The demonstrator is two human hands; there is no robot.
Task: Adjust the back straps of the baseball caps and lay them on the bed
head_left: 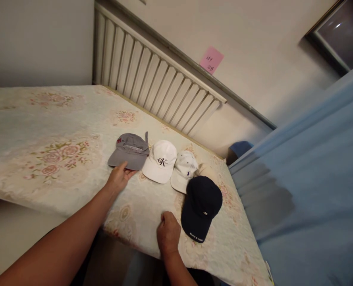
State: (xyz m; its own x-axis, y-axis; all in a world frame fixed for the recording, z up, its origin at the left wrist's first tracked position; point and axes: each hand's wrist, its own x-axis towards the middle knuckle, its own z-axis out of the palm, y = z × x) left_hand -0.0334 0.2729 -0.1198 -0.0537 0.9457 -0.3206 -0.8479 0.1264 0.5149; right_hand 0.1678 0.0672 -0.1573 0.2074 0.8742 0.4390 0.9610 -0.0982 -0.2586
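Note:
My left hand grips the brim of a grey baseball cap, thumb on top and fingers underneath. A loose strap end stands up behind that cap. Right of it sits a white cap with dark letters on its front, then another white cap with a small dark emblem. A navy cap with white lettering on its brim lies nearest to my right hand. That hand is curled into a fist near the front edge, apart from the navy cap, with nothing showing in it. A beige cap-like item is mostly hidden behind the navy cap.
The caps lie on a flower-patterned cloth that covers a flat surface. Behind it runs a white radiator along the wall, with a pink note above. A blue curtain hangs on the right, below a framed picture.

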